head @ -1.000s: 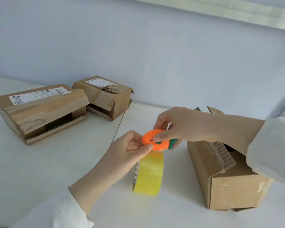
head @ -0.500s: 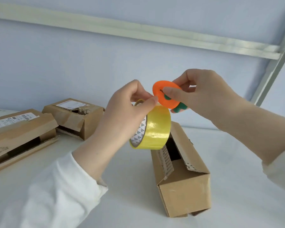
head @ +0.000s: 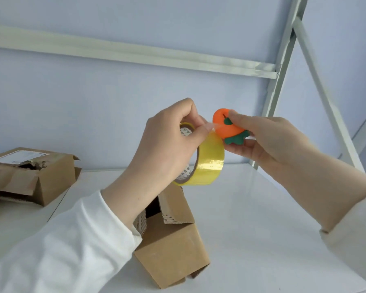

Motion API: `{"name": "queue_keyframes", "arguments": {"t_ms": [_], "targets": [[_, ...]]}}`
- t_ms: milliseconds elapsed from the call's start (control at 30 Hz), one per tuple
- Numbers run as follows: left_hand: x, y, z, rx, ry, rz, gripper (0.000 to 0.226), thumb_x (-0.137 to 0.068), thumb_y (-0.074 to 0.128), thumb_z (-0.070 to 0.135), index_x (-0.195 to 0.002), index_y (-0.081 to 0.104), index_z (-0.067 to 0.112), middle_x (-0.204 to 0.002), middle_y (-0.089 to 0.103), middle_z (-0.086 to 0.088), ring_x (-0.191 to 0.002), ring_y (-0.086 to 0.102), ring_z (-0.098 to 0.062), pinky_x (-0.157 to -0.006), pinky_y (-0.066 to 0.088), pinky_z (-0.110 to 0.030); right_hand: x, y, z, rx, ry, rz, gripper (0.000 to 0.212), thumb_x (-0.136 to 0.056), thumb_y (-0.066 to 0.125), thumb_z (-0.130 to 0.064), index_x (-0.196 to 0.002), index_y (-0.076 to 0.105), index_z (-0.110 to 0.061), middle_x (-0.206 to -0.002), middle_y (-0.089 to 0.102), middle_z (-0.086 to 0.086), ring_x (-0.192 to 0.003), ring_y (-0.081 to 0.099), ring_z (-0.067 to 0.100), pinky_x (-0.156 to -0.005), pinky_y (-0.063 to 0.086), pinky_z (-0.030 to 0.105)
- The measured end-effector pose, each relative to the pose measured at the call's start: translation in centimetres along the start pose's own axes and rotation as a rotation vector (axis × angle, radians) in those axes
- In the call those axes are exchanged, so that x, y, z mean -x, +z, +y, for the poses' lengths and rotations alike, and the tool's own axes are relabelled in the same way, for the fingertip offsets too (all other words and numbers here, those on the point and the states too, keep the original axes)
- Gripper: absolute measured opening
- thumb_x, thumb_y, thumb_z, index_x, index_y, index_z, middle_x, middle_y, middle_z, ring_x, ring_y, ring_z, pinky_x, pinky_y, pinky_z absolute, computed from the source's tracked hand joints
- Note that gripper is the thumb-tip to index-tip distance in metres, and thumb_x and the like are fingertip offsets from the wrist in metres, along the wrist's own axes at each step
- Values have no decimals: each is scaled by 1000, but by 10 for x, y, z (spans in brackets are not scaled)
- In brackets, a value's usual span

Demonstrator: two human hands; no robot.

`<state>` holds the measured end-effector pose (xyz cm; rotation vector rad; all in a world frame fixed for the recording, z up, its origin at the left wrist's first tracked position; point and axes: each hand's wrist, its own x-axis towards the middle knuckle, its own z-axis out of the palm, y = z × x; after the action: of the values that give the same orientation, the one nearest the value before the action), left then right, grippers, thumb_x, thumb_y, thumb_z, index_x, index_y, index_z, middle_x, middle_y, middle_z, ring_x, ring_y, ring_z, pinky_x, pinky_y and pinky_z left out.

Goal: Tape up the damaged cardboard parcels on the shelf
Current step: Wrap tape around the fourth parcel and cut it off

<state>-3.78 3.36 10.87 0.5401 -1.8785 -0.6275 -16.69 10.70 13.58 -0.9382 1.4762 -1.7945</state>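
Tape roll and cutter have been raised since earlier; left hand pinches the tape, right hand grips the cutter. The peeled end could re-stick.

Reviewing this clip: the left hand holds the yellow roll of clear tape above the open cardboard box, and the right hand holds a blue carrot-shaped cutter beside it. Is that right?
Not quite. In the head view the carrot-shaped cutter in the right hand is orange with a green leafy end, not blue. The rest stands: the left hand holds the yellow roll of clear tape above the open cardboard box.
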Motion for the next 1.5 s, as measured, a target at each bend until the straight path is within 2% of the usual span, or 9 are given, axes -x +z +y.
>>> {"name": "queue_keyframes", "arguments": {"t_ms": [300, 533, 600, 667, 733, 867, 1000, 1300, 1500], "targets": [[-8, 29, 0, 186, -162, -68, 25, -81, 72, 25, -66, 52, 22, -82, 73, 3, -89, 68, -19, -92, 50, -46, -27, -60, 36, -339, 158, 227, 14, -86, 65, -10, -84, 59, 2, -79, 56, 13, -45, 62, 15, -47, 56, 24], [-5, 35, -3, 274, -271, -93, 15, -84, 66, 18, -73, 56, 18, -81, 74, 1, -90, 68, -15, -96, 48, -39, -18, -104, 176, 913, 314, 16, 29, -87, 61, -38, -64, 64, -22, -44, 53, -10, -47, 45, 7, -46, 32, 17], [-3, 37, -5, 297, -295, -90, 14, -85, 64, 16, -74, 56, 17, -77, 74, 8, -85, 69, -7, -94, 48, -34, -15, -108, 192, 1069, 300, -19, 25, -89, 54, -45, -72, 66, -31, -59, 60, -10, -60, 55, 7, -50, 34, 17], [-2, 37, -7, 308, -303, -83, 13, -86, 63, 16, -75, 56, 17, -76, 73, 10, -82, 68, -4, -93, 47, -33, -15, -107, 195, 1211, 205, 30, 26, -90, 48, -52, -93, 67, -34, -93, 64, -6, -96, 58, 12, -67, 38, 20], [0, 35, -8, 311, -302, -54, 13, -86, 63, 16, -75, 56, 17, -76, 73, 10, -81, 68, -4, -90, 47, -33, -13, -98, 179, 1098, 48, 78, 34, -88, 48, -55, -110, 63, -33, -116, 54, -11, -121, 40, 13, -81, 34, 16], [2, 28, -13, 297, -317, 27, 14, -86, 63, 21, -75, 56, 19, -80, 73, 8, -82, 67, -8, -82, 48, -31, 11, -54, 103, 367, -218, -192, 36, -71, 48, -69, -96, 65, -49, -108, 59, -27, -110, 49, -6, -84, 36, 4], [1, 16, -17, 338, -347, 51, 18, -87, 64, 23, -73, 53, 18, -82, 74, 6, -72, 65, -7, -72, 48, -27, 25, -9, 79, 298, -305, -478, 34, -76, 65, -58, -87, 72, -27, -92, 74, -11, -96, 66, 4, -89, 50, 25], [-12, -57, -42, 524, -370, 109, 21, -87, 64, 12, -71, 51, 11, -76, 75, -2, -77, 72, -13, -77, 53, -29, 28, 52, 68, 367, -344, -399, 27, -70, 54, -48, -76, 64, -23, -74, 74, -3, -74, 70, 10, -70, 51, 14], [-15, -88, -63, 580, -327, 74, 26, -74, 79, 20, -74, 54, 15, -72, 73, 0, -71, 69, -10, -83, 52, -30, 34, 93, 57, 520, -370, -318, 32, -67, 51, -52, -77, 63, -25, -70, 72, -14, -69, 67, -3, -64, 45, 7]]}}
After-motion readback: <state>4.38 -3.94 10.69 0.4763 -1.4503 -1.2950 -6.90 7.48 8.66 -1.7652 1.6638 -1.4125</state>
